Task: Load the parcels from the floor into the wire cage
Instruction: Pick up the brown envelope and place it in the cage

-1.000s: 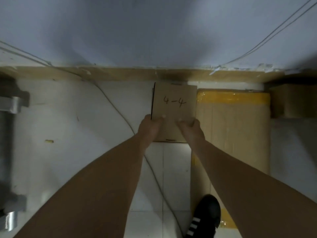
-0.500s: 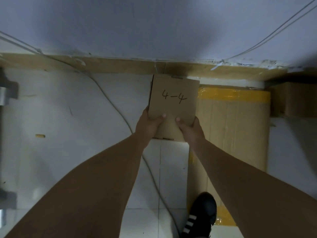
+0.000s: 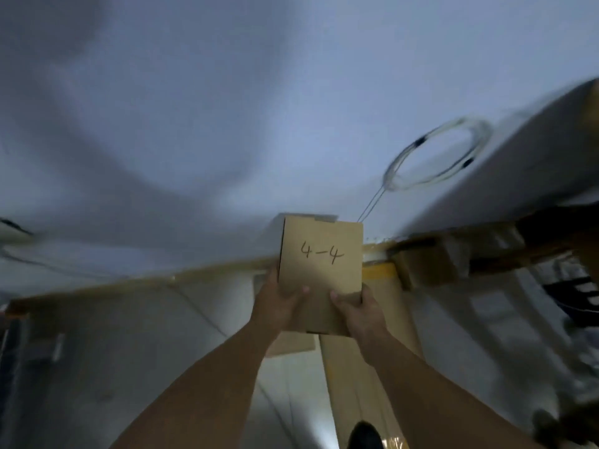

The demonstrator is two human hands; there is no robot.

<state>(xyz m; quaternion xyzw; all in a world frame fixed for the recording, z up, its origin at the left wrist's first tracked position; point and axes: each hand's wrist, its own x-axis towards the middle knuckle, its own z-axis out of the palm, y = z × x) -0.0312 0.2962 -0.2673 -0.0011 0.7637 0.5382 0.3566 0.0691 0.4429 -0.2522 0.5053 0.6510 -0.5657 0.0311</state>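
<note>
A small brown cardboard parcel [image 3: 321, 260] marked "4-4" is held up off the floor in the middle of the view. My left hand [image 3: 275, 306] grips its lower left edge and my right hand [image 3: 359, 311] grips its lower right edge, thumbs on top. Beneath it lies a long flat cardboard parcel [image 3: 363, 367] with yellow tape at its far end. Another brown parcel [image 3: 428, 264] sits further right by the wall. No wire cage can be made out; a dark blurred frame [image 3: 580, 293] shows at the right edge.
A white wall [image 3: 227, 124] fills the upper half, with a coiled white cable [image 3: 434, 157] hanging on it. A thin cable [image 3: 201, 312] runs across the pale tiled floor. My black shoe [image 3: 364, 435] is at the bottom. A grey metal object [image 3: 19, 345] stands at the left.
Both hands have lifted the "4-4" parcel up off the floor. The view has tilted upward and swung, and is now blurred, showing more wall and the coiled cable.
</note>
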